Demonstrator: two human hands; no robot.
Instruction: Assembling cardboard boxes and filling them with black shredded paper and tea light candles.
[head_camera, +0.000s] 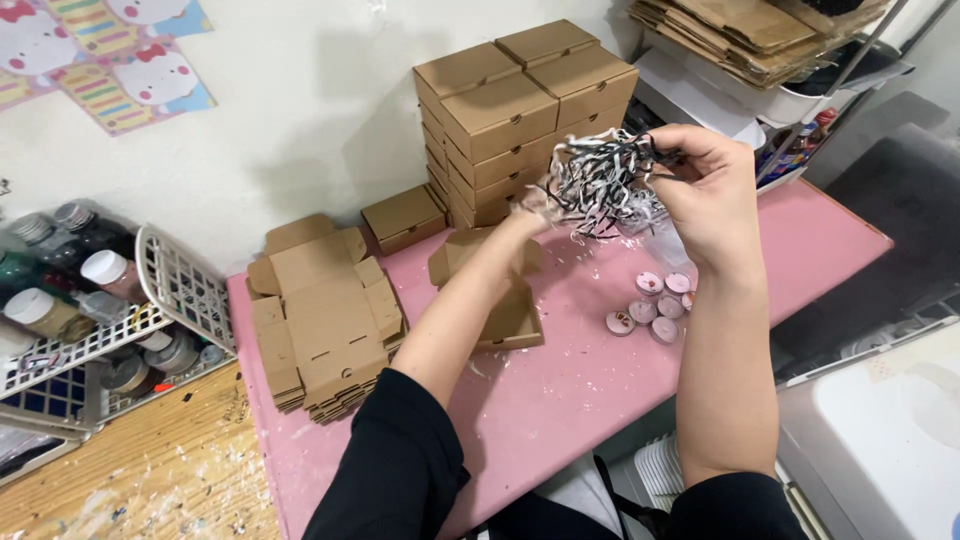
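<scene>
Above the pink table (600, 400), both hands raised w/ shredded black-and-white paper filler (598, 185) between them. Right hand (712, 195) curled, fingers pinching strands at top; left hand (535, 212) mostly hidden under the bunch, grip can't tell. Open small cardboard box (500, 300) just below, forearms angled up.

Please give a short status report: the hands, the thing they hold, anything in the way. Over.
Both hands up: right hand and left hand grip shredded paper. Open small box under left arm. Nothing blocks it.
</scene>
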